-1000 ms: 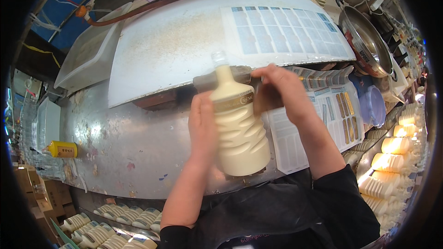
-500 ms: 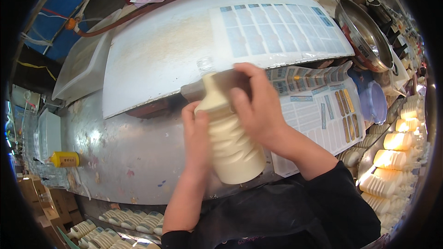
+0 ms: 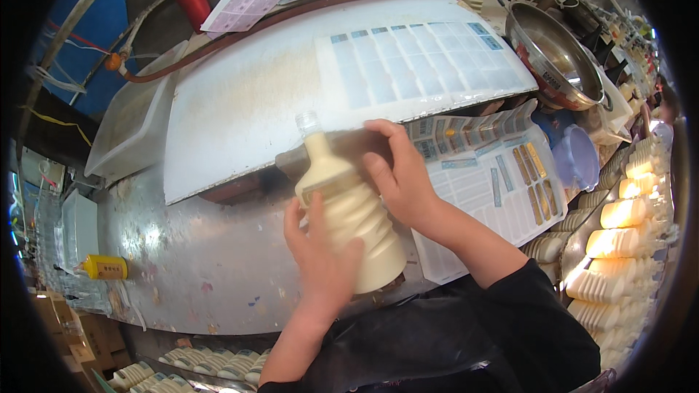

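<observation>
A cream bottle [image 3: 357, 218] with a clear threaded neck and wavy ridges on its body leans away from me, neck toward the white board. Its shoulder carries a thin darker band [image 3: 324, 191]. My left hand [image 3: 320, 258] is against the bottle's left side, fingers near the band and thumb lying across the ridges. To the right of the shoulder, my right hand [image 3: 408, 182] has its thumb and index finger apart, with nothing visible between them. Behind the bottle is a brownish, flat-looking piece [image 3: 349, 147], partly hidden; its kind is unclear.
A decal sheet [image 3: 415, 58] lies on the white board [image 3: 240, 94]. More label sheets [image 3: 473, 182] are at right, beside a purple tub [image 3: 575, 156] and a metal pan [image 3: 557, 54]. Rows of cream bottles [image 3: 615, 240] line the right. A yellow squeeze bottle [image 3: 105, 267] stands left.
My left thumb has come across the bottle's ridges. The right hand's thumb and fingers have loosened from the shoulder. The view has shifted, showing more of the far edge.
</observation>
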A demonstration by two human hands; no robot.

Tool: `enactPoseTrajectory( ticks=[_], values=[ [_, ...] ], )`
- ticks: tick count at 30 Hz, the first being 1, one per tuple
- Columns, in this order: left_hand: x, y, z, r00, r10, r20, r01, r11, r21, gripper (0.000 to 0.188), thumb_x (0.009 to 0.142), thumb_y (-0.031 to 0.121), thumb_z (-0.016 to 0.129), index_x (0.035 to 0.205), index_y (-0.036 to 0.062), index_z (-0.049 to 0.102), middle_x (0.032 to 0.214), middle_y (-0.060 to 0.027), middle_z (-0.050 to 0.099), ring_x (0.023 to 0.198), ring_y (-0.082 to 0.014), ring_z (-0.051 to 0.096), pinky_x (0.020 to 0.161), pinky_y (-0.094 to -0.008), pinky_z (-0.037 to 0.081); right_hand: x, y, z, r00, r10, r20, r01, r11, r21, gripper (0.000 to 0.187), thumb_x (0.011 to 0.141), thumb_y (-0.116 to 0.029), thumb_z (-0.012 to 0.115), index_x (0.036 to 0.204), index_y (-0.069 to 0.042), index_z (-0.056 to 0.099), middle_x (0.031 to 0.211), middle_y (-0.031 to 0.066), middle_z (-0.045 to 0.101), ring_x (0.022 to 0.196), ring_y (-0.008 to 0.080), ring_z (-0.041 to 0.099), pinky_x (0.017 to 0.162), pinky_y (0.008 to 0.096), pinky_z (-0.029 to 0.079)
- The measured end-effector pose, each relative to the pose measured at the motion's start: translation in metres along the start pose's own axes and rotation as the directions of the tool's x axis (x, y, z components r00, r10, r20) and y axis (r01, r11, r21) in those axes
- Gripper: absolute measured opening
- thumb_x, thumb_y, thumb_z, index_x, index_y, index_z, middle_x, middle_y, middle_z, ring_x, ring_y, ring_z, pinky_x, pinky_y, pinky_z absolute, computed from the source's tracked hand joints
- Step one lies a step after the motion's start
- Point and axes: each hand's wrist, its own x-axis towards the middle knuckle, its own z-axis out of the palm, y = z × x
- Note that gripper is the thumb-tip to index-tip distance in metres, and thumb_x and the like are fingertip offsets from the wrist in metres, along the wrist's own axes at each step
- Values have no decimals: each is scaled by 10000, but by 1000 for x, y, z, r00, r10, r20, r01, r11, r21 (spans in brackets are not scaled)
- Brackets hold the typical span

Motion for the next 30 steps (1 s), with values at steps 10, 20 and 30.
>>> enactPoseTrajectory(
  ticks=[10, 20, 30],
  values=[
    [-26, -26, 18, 943, -273, 189, 325, 877, -355, 734, 998, 429, 605, 1536, 6, 342, 1491, -213, 456, 1404, -330, 440, 1112, -452, 410, -13, -58, 58, 686, -654, 319, 723, 560, -405, 139, 766, -183, 651, 868, -89, 646, 756, 39, 543, 709, 196, 549, 648, 357, 439],
    [1, 5, -9, 991, -88, 99, 101, 986, -133, 920, 891, 375, 694, 1606, 24, 234, 1557, -242, 332, 1428, -402, 359, 1184, -472, 301, 5, -37, -2, 996, -84, 17, 86, 974, -209, 241, 939, -131, 629, 1170, -68, 662, 1013, 158, 728, 889, 366, 705, 781, 401, 568],
    [3, 2, 2, 990, -126, 62, 139, 943, -302, 1077, 768, 229, 783, 1621, 18, 160, 1512, -258, 354, 1358, -424, 453, 1125, -482, 409, -16, 1, -10, 947, 266, -180, -177, 900, 398, 294, 936, -86, 703, 1222, -21, 682, 1090, 64, 724, 987, 79, 655, 874, 270, 541]
  ],
)
